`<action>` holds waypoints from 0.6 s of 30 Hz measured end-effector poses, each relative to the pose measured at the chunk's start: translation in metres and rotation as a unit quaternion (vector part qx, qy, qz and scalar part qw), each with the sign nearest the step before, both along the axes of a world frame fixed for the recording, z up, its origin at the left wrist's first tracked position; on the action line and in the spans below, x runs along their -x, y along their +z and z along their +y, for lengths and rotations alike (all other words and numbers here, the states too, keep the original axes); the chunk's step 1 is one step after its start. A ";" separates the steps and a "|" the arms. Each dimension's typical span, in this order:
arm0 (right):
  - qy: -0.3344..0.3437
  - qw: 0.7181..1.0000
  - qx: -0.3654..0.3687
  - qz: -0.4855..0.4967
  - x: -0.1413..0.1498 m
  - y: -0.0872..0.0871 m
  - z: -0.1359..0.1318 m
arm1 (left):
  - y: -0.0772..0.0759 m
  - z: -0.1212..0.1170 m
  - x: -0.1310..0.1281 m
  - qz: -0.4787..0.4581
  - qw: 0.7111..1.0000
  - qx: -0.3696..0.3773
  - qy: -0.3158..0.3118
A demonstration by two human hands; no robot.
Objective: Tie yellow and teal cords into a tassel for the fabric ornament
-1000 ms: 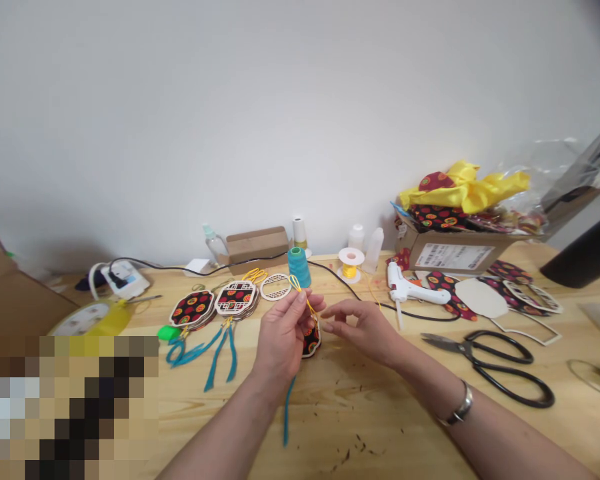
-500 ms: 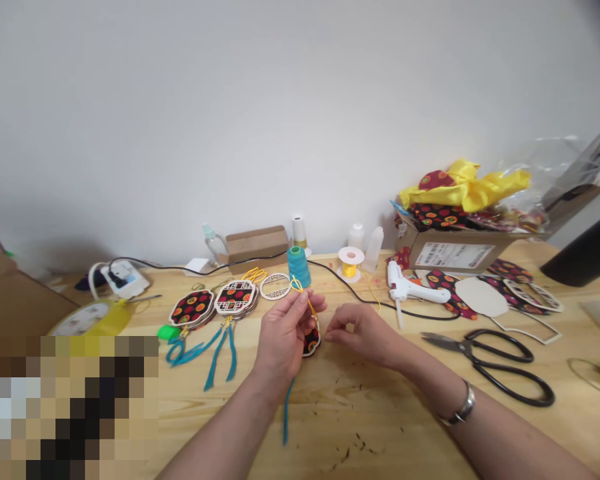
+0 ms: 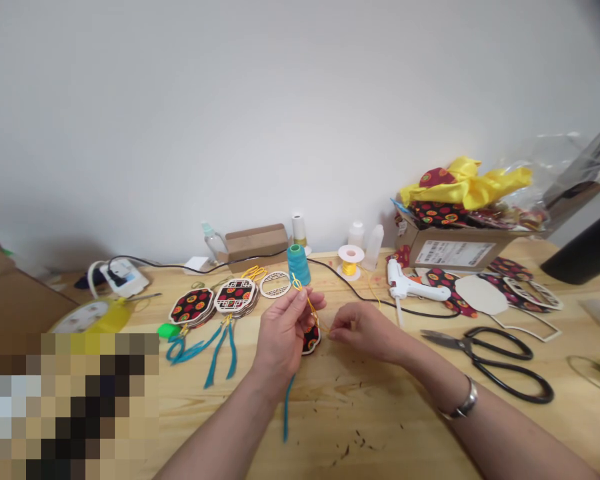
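My left hand [image 3: 285, 333] pinches a yellow cord [image 3: 297, 285], whose small loop sticks up above the thumb. Below the fingers hangs a small dark patterned fabric pendant [image 3: 311, 339] with a pale rim, partly hidden by that hand. A teal tassel [image 3: 288, 410] trails down beneath the wrist. My right hand [image 3: 357, 330] is closed in a pinch just to the right of the pendant, with a strand of the yellow cord between its fingertips and the left hand.
Behind the hands stand a teal thread cone [image 3: 299, 265] and a yellow cord spool [image 3: 351, 263]. Stacked patterned pendants [image 3: 236, 297] lie left. At right are a white glue gun [image 3: 415, 288], black-handled scissors [image 3: 485, 360] and a cardboard box [image 3: 455, 253] of fabric.
My right hand has shifted slightly to the right, drawing the yellow strand out from the left hand. The left hand stays nearly still.
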State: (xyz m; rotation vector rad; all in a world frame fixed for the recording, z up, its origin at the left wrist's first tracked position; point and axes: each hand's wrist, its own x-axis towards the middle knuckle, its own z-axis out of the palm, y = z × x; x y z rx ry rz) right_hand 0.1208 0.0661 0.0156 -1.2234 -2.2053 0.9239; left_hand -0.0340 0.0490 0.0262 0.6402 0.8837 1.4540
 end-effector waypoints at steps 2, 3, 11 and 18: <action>-0.003 1.000 0.008 -0.003 -0.002 0.003 0.001 | 0.000 0.000 0.000 0.001 1.000 0.000 0.001; -0.004 1.000 0.013 -0.006 -0.003 0.004 0.001 | 0.000 0.000 0.000 0.001 1.000 0.000 0.001; 0.001 0.999 0.007 -0.042 -0.006 0.004 0.002 | 0.003 0.000 0.001 0.003 1.000 0.005 0.009; 0.003 0.995 0.021 -0.101 -0.017 0.009 0.008 | 0.006 0.002 0.002 -0.003 1.000 -0.001 0.012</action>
